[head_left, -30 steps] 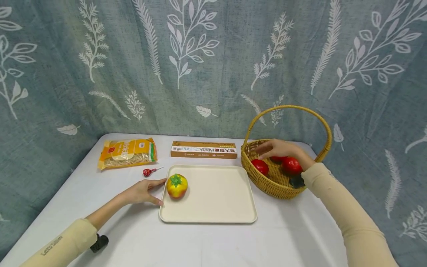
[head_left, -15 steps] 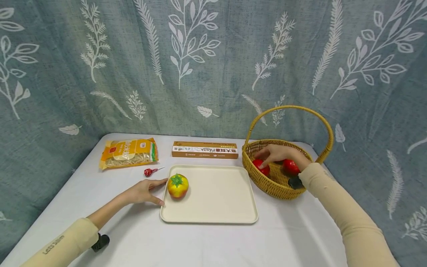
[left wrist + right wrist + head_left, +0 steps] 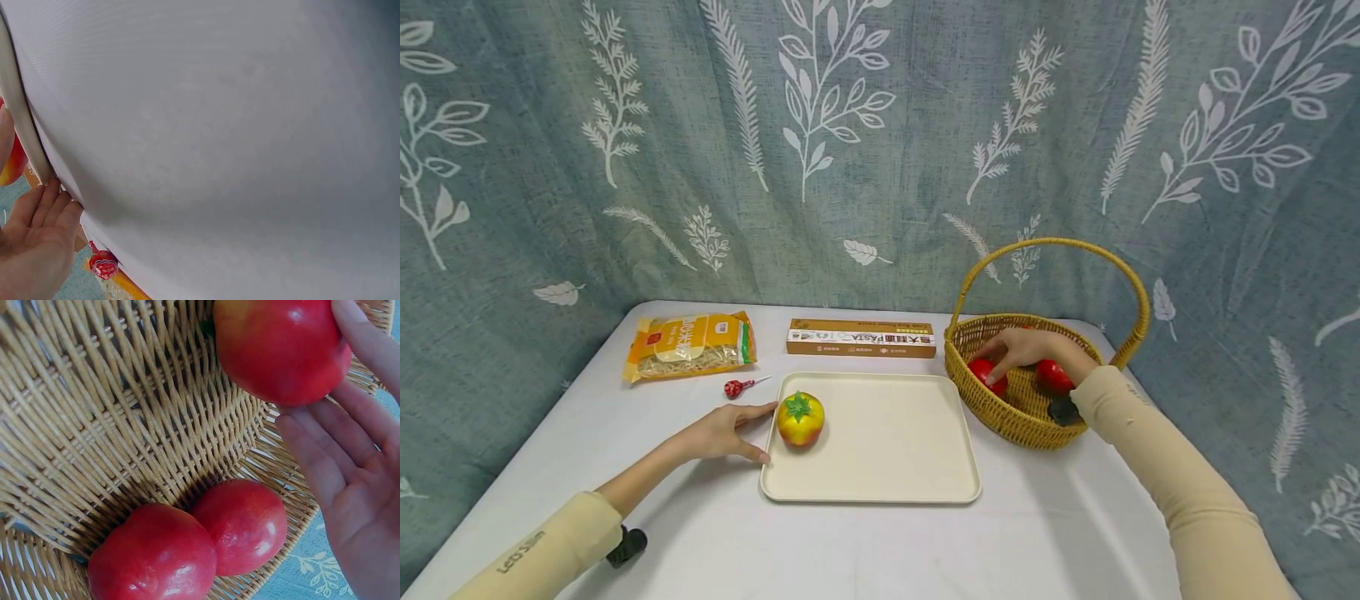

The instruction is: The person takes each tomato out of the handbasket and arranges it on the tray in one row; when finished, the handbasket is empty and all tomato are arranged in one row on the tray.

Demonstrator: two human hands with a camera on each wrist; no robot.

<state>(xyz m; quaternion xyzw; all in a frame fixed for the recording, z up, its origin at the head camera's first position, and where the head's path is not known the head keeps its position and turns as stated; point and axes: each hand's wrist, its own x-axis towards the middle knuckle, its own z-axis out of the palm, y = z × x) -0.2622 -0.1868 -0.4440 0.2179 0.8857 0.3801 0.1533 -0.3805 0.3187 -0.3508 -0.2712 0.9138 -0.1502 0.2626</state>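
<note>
My right fingers [image 3: 309, 450] are gripping a red fruit [image 3: 284, 350] in the wicker basket [image 3: 1022, 436], two more red fruits [image 3: 184, 547] are lying near, my left fingers [image 3: 754, 410] are resting, loosely spread, against the tray [image 3: 887, 433], a yellow-red fruit [image 3: 800, 423] sitting on it

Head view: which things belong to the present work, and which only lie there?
Probably in the work:
red fruit in right hand
two more red fruits
wicker basket
tray, touched by left hand
yellow fruit on tray

Apparently just lying there:
orange food bag
pasta box
lollipop
</note>
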